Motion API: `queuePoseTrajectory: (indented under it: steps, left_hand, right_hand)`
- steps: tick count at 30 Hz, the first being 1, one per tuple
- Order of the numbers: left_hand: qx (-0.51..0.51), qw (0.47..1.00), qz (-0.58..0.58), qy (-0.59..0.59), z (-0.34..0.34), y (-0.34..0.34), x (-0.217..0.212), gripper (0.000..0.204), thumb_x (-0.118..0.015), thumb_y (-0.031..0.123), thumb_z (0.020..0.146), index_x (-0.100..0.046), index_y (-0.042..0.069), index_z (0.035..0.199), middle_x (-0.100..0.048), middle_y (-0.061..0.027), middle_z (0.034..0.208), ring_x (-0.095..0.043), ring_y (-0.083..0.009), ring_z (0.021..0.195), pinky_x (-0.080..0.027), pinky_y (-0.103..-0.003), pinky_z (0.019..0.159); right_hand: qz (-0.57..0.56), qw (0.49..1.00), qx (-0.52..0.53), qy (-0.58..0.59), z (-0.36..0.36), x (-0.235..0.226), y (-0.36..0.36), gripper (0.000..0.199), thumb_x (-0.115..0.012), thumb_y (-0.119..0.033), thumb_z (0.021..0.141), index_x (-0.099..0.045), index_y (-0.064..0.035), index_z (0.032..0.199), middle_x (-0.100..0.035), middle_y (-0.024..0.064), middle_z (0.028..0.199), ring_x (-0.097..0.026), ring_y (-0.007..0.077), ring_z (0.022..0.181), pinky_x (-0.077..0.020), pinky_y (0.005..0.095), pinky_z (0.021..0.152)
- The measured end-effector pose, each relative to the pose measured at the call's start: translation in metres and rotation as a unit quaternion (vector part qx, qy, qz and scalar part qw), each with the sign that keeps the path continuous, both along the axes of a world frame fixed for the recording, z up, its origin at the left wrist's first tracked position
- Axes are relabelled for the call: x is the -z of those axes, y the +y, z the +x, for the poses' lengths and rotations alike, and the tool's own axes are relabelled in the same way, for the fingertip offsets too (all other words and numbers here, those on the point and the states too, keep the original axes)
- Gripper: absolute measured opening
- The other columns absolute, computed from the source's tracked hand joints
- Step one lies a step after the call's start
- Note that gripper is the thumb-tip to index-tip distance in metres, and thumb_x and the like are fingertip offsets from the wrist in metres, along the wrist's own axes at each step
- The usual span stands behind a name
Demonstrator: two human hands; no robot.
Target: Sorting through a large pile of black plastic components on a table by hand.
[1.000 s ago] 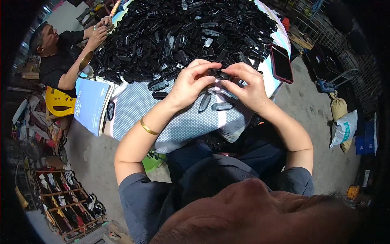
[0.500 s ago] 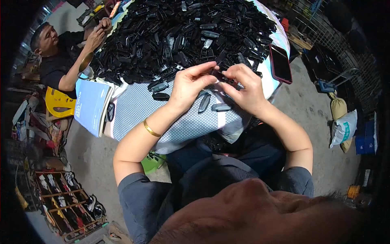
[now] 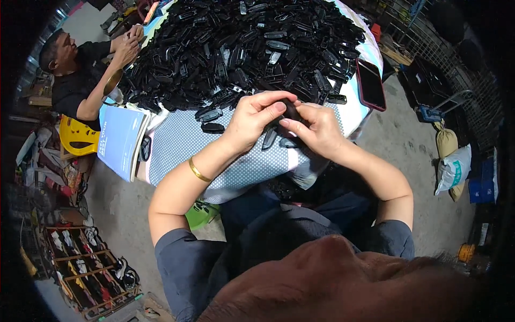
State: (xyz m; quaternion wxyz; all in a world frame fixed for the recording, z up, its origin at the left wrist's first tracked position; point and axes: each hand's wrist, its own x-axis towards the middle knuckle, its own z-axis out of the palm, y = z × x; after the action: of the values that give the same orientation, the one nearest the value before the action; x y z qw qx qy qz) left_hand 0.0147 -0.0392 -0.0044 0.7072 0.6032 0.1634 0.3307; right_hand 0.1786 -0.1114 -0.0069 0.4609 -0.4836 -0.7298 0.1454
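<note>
Between the fingertips of both hands is a small dark elongated plastic piece. My left hand, with a gold bangle on its wrist, grips it between thumb and index finger. On the other side my right hand pinches it with thumb and fingers. My hands cover part of the piece, so its exact kind cannot be made out. Just below them lie a slim black plastic part and another black part, partly behind my right hand. A large heap of similar black plastic parts rises beyond my hands.
The table has a dotted cloth. A dark-screened phone lies at its right edge, a blue-covered book at its left. A co-worker sits far left, hands raised by the heap. A yellow stool stands beside them.
My hands have come closer together and slightly lower around the piece, which now shows as a larger dark shape. My right hand now partly covers one of the loose parts.
</note>
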Motion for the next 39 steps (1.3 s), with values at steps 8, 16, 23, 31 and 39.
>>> queuePoseTrajectory:
  steps: [8,16,23,31,39]
  left_hand:
    - [-0.025,0.998,0.025,0.044,0.000,0.004,-0.001,0.023,-0.051,0.010,0.090,-0.059,-0.002,0.107,-0.063,-0.0103,0.102,-0.059,-0.0160,0.094,-0.046,-0.027,0.086]
    - [-0.035,0.910,0.261,0.319,0.002,0.003,-0.003,0.025,-0.060,0.016,0.083,-0.060,-0.001,0.102,-0.060,-0.0039,0.076,-0.053,-0.0071,0.067,-0.045,-0.023,0.063]
    - [-0.130,0.909,0.300,0.257,0.009,0.000,0.008,0.021,-0.058,0.015,0.085,-0.062,-0.002,0.096,-0.062,-0.0090,0.084,-0.059,-0.0156,0.076,-0.048,-0.028,0.069]
    - [-0.105,0.991,-0.055,0.060,0.006,0.012,0.011,0.021,-0.058,0.010,0.086,-0.057,0.000,0.104,-0.060,-0.0010,0.085,-0.053,-0.0046,0.070,-0.046,-0.018,0.064]
    - [-0.130,0.987,0.023,0.097,0.003,0.010,0.003,0.029,-0.051,0.008,0.088,-0.049,-0.003,0.115,-0.058,-0.0081,0.096,-0.057,-0.0111,0.075,-0.048,-0.023,0.072]
  right_hand:
    - [0.075,0.986,0.000,-0.151,0.010,0.002,0.008,0.030,-0.073,-0.020,0.069,-0.061,0.0020,0.085,-0.061,0.0156,0.075,-0.061,0.0302,0.069,-0.0481,0.0357,0.059]
    - [0.040,0.969,0.105,-0.219,0.048,-0.002,0.029,0.030,-0.071,-0.019,0.069,-0.064,-0.0024,0.092,-0.062,0.0108,0.081,-0.060,0.0254,0.072,-0.0489,0.0333,0.062]
    - [-0.020,0.988,0.107,-0.105,0.042,0.001,0.031,0.028,-0.070,-0.014,0.072,-0.063,0.0000,0.095,-0.062,0.0097,0.080,-0.061,0.0151,0.064,-0.0488,0.0254,0.058]
    - [-0.039,0.996,0.035,-0.069,0.018,-0.004,0.027,0.039,-0.078,-0.016,0.064,-0.058,-0.0002,0.093,-0.057,0.0075,0.084,-0.057,0.0155,0.065,-0.0472,0.0268,0.058]
    - [0.106,0.940,0.094,-0.310,0.016,0.016,0.032,0.017,-0.065,-0.008,0.067,-0.059,-0.0034,0.082,-0.053,0.0076,0.077,-0.055,0.0249,0.073,-0.0471,0.0336,0.060]
